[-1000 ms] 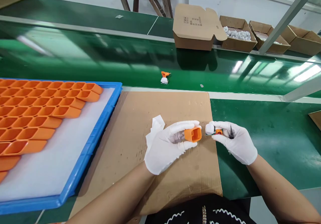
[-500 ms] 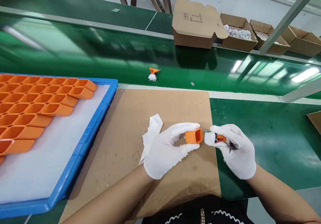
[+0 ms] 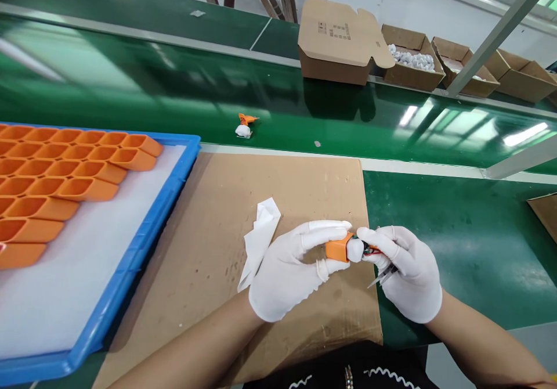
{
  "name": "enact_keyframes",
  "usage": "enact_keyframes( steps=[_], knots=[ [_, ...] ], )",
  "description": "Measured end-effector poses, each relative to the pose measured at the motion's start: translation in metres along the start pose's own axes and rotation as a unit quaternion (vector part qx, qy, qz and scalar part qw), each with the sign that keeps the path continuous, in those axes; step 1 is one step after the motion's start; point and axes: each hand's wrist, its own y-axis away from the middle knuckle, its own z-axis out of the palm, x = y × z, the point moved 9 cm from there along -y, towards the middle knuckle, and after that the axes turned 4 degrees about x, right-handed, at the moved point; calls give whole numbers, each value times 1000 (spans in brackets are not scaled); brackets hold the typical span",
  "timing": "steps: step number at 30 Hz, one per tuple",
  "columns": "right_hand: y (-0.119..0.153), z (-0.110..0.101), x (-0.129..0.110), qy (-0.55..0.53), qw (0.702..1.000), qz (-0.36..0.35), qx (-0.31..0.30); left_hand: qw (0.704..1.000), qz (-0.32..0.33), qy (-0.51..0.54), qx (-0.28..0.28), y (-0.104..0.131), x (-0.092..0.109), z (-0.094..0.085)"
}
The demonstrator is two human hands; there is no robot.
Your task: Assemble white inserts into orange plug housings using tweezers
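Both of my hands wear white gloves and meet over the right part of a cardboard sheet (image 3: 278, 191). My left hand (image 3: 291, 270) grips a small orange plastic shell (image 3: 337, 249) with its open end facing right. My right hand (image 3: 409, 273) holds a small white part (image 3: 354, 251) with orange and red bits behind it, pressed against the shell's opening. A pair of metal tweezers (image 3: 382, 274) is tucked under the right hand's fingers. A white cloth (image 3: 261, 235) lies just left of my left hand.
A blue tray (image 3: 143, 226) with rows of orange shells (image 3: 65, 174) sits at the left. On the green conveyor belt (image 3: 174, 98) lies one small orange-and-white piece (image 3: 244, 125). Cardboard boxes (image 3: 339, 40) stand beyond the belt, one with white parts (image 3: 411, 58).
My hands came together: the white part, a short gap from the shell before, now touches its opening. The orange-and-white piece on the belt has shifted left.
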Motion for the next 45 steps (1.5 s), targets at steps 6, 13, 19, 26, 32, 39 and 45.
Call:
enact_keyframes(
  steps=[6, 13, 19, 26, 32, 39, 45],
  knots=[
    [-4, -6, -17, 165, 986, -36, -10, 1000, -2, 13, -6, 1, 6, 2],
    [-1, 1, -28, 297, 954, 34, 8, 997, -74, 8, -10, 11, -2, 10],
    [1, 18, -28, 280, 957, 48, -58, 994, -95, -56, 12, 19, -16, 12],
    [-10, -6, 16, -131, 970, 188, -82, 984, -174, 36, 14, 16, -33, 7],
    [3, 37, 44, -453, 775, 404, -179, 999, -12, -8, -31, 7, 4, 11],
    [16, 56, 35, -540, 669, 460, -224, 995, 81, -23, -60, 9, 18, 15],
    [13, 61, 27, -547, 673, 463, -183, 990, 120, -16, -69, 11, 25, 17]
  ],
)
